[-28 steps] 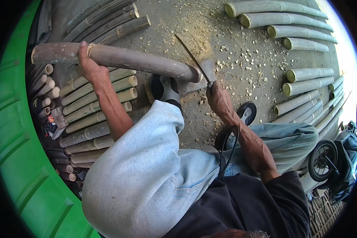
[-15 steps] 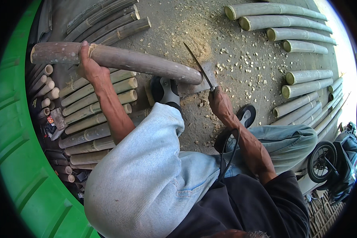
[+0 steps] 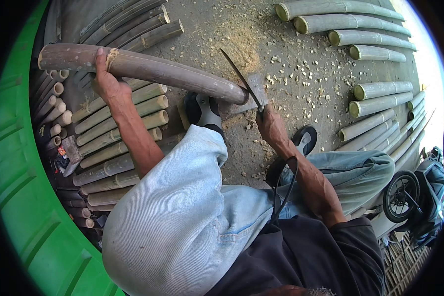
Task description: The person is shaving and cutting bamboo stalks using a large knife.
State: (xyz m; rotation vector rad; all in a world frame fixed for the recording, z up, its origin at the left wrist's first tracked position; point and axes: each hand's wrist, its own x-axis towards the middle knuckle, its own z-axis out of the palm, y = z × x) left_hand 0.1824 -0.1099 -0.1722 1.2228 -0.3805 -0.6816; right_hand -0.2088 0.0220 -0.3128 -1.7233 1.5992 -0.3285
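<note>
My left hand point(image 3: 111, 89) is wrapped around a thick grey-brown bamboo pole point(image 3: 177, 74), just left of a pale node ring. The pole slants down to the right, its right end over a flat slab point(image 3: 257, 88) on the ground. In my right hand point(image 3: 272, 127) is the handle of a long knife point(image 3: 238, 71) with a dark, slightly curved blade. That blade lies right beside the pole's right end; whether it touches cannot be told. My sandalled foot point(image 3: 204, 113) is below the pole, close to the slab.
Pale shavings point(image 3: 239, 49) and chips litter the ground past the slab. Cut bamboo lengths point(image 3: 133, 111) lie at left, with others at far left and a row point(image 3: 348, 22) at right. A green corrugated panel point(image 3: 19, 197) borders the left; a small wheeled vehicle point(image 3: 402, 197) stands right.
The pole's left end has risen slightly with my left hand. My right hand and the knife have shifted a little up and left, still beside the pole's right end.
</note>
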